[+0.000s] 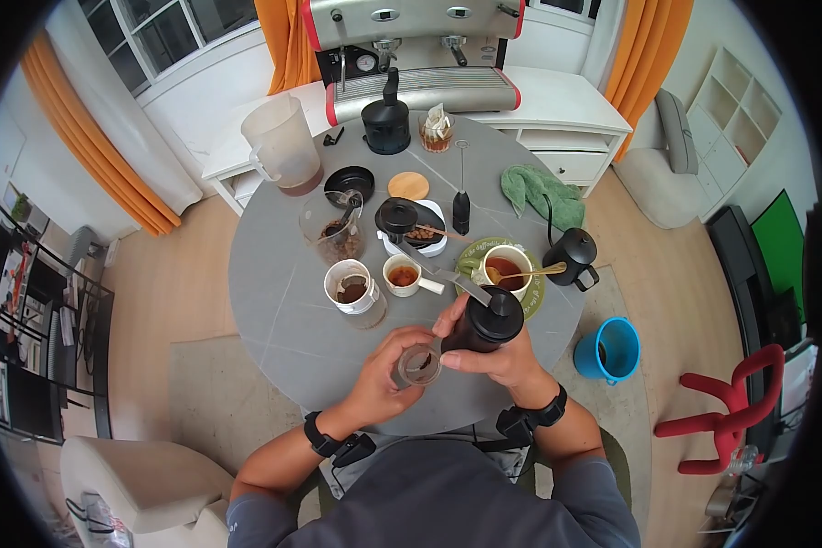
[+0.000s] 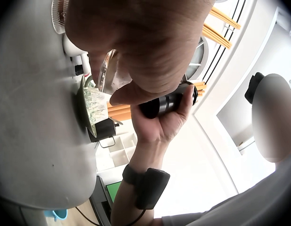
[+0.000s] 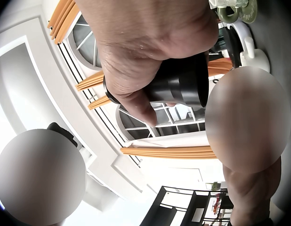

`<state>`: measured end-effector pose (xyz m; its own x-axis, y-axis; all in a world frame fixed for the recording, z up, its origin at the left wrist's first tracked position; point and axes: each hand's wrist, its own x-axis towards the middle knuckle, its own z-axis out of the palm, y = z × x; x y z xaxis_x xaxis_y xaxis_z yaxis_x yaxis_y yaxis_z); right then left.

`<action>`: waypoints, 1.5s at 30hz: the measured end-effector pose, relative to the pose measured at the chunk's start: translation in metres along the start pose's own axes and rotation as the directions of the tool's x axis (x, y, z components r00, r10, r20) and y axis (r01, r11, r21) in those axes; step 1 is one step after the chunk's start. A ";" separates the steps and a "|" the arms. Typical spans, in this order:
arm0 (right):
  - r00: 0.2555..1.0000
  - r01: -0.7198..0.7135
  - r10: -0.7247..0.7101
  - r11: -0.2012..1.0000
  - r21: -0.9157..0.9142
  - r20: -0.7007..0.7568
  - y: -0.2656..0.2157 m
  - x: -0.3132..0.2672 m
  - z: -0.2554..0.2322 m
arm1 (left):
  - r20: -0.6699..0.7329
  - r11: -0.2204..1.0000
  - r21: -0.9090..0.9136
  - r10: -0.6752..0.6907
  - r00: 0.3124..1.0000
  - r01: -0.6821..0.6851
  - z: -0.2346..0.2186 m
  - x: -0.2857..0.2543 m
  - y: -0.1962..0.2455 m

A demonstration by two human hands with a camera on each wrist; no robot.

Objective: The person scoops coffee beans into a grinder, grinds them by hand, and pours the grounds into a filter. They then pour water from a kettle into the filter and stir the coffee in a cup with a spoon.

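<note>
Just below the frame's centre, the left hand [image 1: 384, 373] grips a small clear cup [image 1: 419, 365] and the right hand [image 1: 504, 358] clasps a black cylindrical grinder [image 1: 482, 324], over a round grey veined table [image 1: 279, 310]. A silver, red-trimmed espresso machine [image 1: 420, 47] stands top centre; orange fabric curtains [image 1: 105, 137] hang upper left and right.

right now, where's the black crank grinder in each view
Head: black grinder right of and below centre, in the right hand.
Left wrist: black grinder right of centre, around mid-height.
Right wrist: black grinder right of and above centre.
Landmark: orange curtains, in all three.
</note>
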<state>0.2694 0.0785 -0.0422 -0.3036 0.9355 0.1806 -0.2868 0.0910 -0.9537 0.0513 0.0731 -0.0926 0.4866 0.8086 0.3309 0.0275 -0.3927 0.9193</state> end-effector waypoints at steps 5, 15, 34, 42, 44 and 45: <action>1.000 -0.001 0.002 1.000 0.001 -0.006 0.001 0.000 -0.001 | -0.020 1.000 0.009 0.001 1.000 0.000 -0.001 -0.001 -0.001; 1.000 0.008 -0.008 0.999 -0.033 -0.012 0.004 0.001 -0.004 | -0.031 0.998 0.011 -0.060 0.998 0.061 -0.010 -0.012 0.008; 1.000 0.003 -0.003 1.000 -0.026 -0.012 0.011 0.004 -0.003 | -0.113 0.676 0.725 -0.073 0.991 0.133 -0.107 -0.057 0.002; 0.995 0.056 -0.057 0.998 -0.020 -0.080 0.005 0.004 0.003 | -0.078 0.700 0.706 -0.074 0.994 0.107 -0.104 -0.055 -0.001; 0.995 0.062 -0.063 0.998 -0.015 -0.077 0.005 0.005 0.003 | -0.078 0.705 0.702 -0.069 0.995 0.104 -0.105 -0.054 -0.001; 0.995 0.068 -0.069 0.998 -0.012 -0.078 0.005 0.004 0.003 | -0.108 0.719 0.683 -0.075 0.991 0.128 -0.105 -0.055 -0.003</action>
<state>0.2639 0.0820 -0.0451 -0.2116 0.9508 0.2263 -0.2963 0.1583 -0.9419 -0.0672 0.0760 -0.0912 0.3862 0.8782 0.2823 0.6783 -0.4778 0.5583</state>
